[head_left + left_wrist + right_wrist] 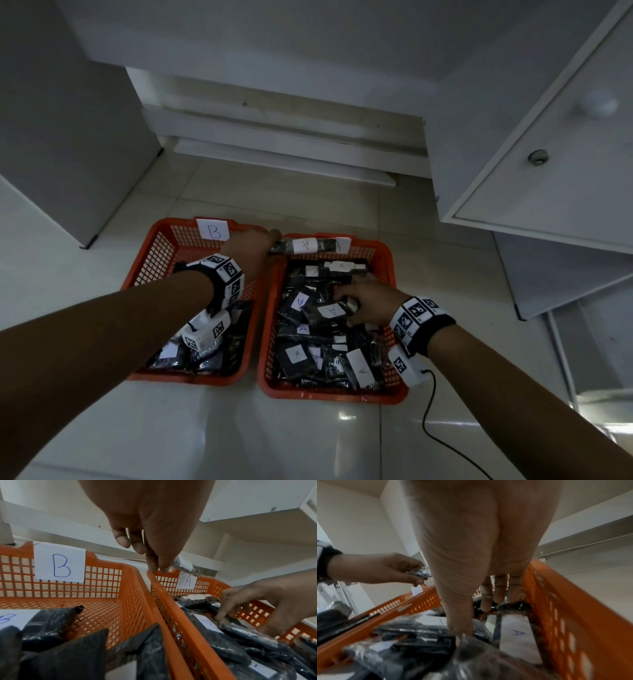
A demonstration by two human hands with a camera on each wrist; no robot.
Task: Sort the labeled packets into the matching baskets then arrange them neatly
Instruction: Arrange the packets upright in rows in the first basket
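Two orange mesh baskets stand side by side on the floor. Basket B (pixel 154 253) on the left carries a paper tag "B" (pixel 60 562); basket A (pixel 388 267) on the right carries a tag "A" (pixel 187 581). My left hand (pixel 274 240) pinches one end of a dark packet with an "A" label (pixel 305 246) and holds it level over basket A's far rim. My right hand (pixel 349 305) reaches down into basket A, thumb and fingers curled round a dark packet (pixel 240 628) lying on the pile. Several A-labelled packets (pixel 517 632) fill that basket.
Dark packets (pixel 205 356) lie in the near half of basket B; its far half is bare mesh. A white cabinet with an open door (pixel 534 157) hangs over the right side. White boards (pixel 274 150) lean against the far wall. A black cable (pixel 431 411) trails from my right wrist.
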